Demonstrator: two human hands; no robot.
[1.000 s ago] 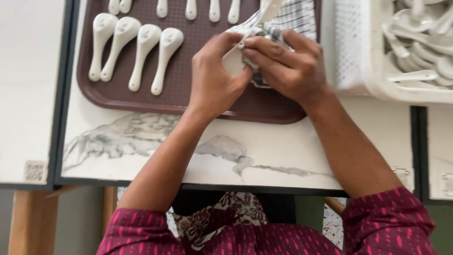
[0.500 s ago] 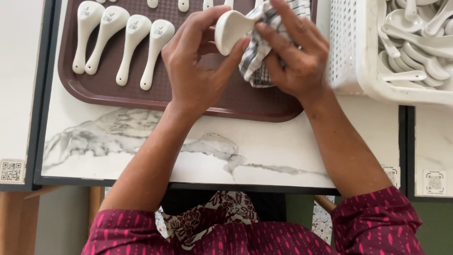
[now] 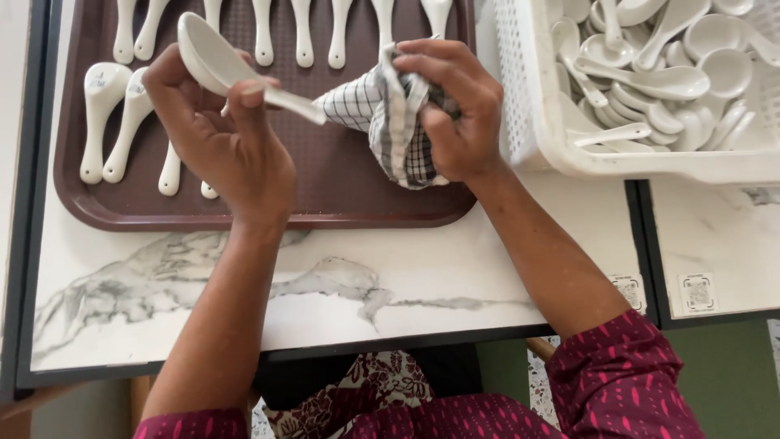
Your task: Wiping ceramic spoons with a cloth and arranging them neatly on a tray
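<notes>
My left hand [image 3: 221, 138] holds a white ceramic soup spoon [image 3: 213, 61] by the bowl end, above a dark brown tray [image 3: 341, 199]. The spoon's handle reaches right into a black-and-white checked cloth [image 3: 382, 122]. My right hand [image 3: 455, 110] is closed around that cloth and pinches the handle tip through it. Under my hands, several more white spoons [image 3: 101, 122] lie in rows on the tray, handles pointing toward me.
A white perforated plastic basket [image 3: 528, 122] at the right holds a pile of white spoons [image 3: 666, 81]. The tray and basket rest on a white marble-patterned table [image 3: 390, 284] with a dark edge. Another similar tabletop [image 3: 715, 244] adjoins at the right.
The spoon has been drawn out of the cloth to the left, so only its handle tip stays wrapped. My left hand moved left with the bowl; my right hand keeps the cloth.
</notes>
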